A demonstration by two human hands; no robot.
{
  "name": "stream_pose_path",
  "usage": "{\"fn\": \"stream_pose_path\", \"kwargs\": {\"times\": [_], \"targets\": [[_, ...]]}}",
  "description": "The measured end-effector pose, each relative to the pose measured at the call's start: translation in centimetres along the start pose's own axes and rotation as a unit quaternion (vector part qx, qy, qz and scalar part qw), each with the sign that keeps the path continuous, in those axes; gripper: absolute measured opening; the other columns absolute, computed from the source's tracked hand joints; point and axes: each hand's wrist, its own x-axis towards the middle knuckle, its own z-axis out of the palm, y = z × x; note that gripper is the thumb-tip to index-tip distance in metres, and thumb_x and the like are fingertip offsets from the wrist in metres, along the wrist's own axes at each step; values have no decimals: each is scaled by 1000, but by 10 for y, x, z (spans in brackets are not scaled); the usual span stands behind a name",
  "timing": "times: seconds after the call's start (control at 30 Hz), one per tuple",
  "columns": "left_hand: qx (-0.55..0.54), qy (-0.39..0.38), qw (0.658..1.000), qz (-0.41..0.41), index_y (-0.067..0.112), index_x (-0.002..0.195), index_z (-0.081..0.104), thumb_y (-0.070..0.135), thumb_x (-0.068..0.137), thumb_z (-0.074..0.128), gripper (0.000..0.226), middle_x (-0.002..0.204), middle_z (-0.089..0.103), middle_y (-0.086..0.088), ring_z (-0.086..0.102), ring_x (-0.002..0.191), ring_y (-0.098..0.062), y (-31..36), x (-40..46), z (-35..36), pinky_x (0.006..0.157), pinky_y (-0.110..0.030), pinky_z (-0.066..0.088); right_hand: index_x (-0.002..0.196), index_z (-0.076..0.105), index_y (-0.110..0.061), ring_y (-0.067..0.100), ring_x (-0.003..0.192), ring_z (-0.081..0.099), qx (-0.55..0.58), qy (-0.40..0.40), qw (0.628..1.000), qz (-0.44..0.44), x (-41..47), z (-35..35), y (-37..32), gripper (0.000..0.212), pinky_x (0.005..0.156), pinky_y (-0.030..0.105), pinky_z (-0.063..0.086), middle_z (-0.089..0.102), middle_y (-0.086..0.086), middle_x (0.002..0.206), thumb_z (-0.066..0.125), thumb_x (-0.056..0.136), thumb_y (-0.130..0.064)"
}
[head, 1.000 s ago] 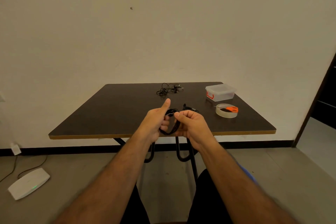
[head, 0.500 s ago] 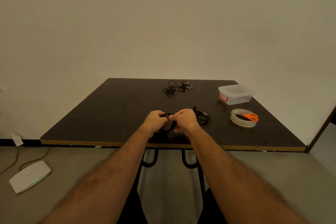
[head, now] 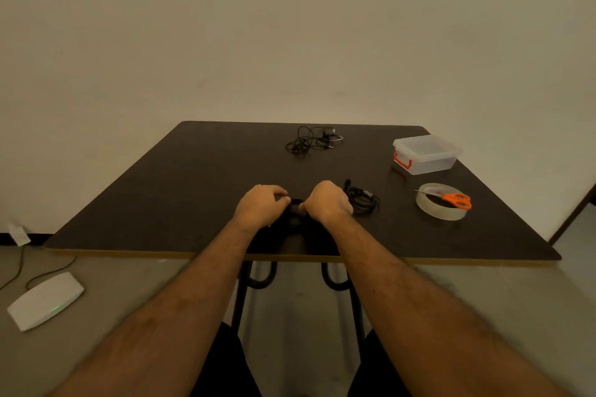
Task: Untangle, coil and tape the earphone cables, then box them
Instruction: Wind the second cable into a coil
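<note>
Table [head: 161,203] against the wall, tangled earphones [head: 311,140] at its far middle, lidded box [head: 425,155] far right, scissors [head: 451,198] across tape roll [head: 440,208] before it, second cable bundle [head: 362,198] left of the roll.

The dark table [head: 180,190] carries tangled earphones [head: 311,140], a lidded box [head: 425,155], and a tape roll [head: 440,208].

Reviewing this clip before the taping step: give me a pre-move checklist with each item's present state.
1. Coil held by both hands: ok, left hand and right hand grip it.
2. Coil tidy, ends tucked: cannot tell, mostly hidden.
3. Tape roll within view on table: ok.
4. Scissors accessible: ok, resting on the roll.
5. Box open: not ok, lid on.
6. Other cables done: not ok, far cable lies loose.
</note>
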Motion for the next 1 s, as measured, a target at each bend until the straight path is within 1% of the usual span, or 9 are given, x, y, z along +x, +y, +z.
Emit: {"fn": "stream_pose_path", "kwargs": {"times": [0.1,0.23,0.43,0.53,0.67,0.73,0.83,0.87,1.0], "targets": [[-38,1,999,-10,23,125,65,30,99,54,29,124,66,3,58,113,-13,-5,-4,-7,92,-29,45,82,59,-17,15,67,55,-20,-2,1000,-3,1,1,1,20,55,29,45,61,2,79,73,86,-32],[-72,-3,997,-32,25,117,68,31,96,60,23,115,67,5,57,99,-6,-10,-6,-6,78,-25,42,84,58,-17,13,63,52,-31,-9,999,-2,1,2,3,21,53,29,42,56,0,74,73,86,-32],[-80,-1,996,-36,27,114,70,35,94,63,23,115,68,7,59,105,-9,-9,-7,-3,82,-28,43,83,59,-16,14,66,58,-23,-8,1000,-8,1,1,5,28,52,28,45,60,1,76,78,81,-38],[-83,9,996,-36,26,113,71,34,95,61,22,111,69,6,59,100,-8,-7,-8,-3,80,-28,44,91,63,-14,17,72,64,-8,-17,1000,-10,2,0,6,32,62,31,56,64,2,79,77,81,-41],[-91,16,995,-39,25,112,71,36,97,57,23,108,70,5,59,96,-8,-5,-10,-4,79,-28,45,89,66,-13,18,72,65,33,-23,999,-12,5,-1,8,31,66,34,59,66,3,79,73,84,-43],[-98,22,994,-42,25,112,71,37,98,56,24,107,70,4,59,93,-8,-4,-10,-5,80,-29,45,91,67,-13,17,73,66,54,-25,998,-7,6,-2,10,30,65,33,60,67,3,81,70,86,-42],[-103,42,993,-40,23,114,70,37,98,56,26,108,70,3,58,93,-8,-2,-11,-6,81,-29,45,89,67,-13,16,67,66,63,-23,998,1,5,-3,12,26,53,28,56,68,4,78,68,89,-38],[-101,52,993,-36,23,114,70,37,98,55,26,110,69,4,57,95,-8,-1,-12,-6,81,-29,45,88,67,-12,16,66,67,67,-22,998,2,5,-4,12,24,52,28,56,68,5,78,67,89,-36],[-95,80,992,-24,21,115,70,36,98,55,27,112,69,4,55,97,-8,5,-15,-6,82,-28,44,90,66,-11,18,67,69,82,-21,996,5,5,-6,16,15,57,30,60,70,7,82,62,92,-25]]}}
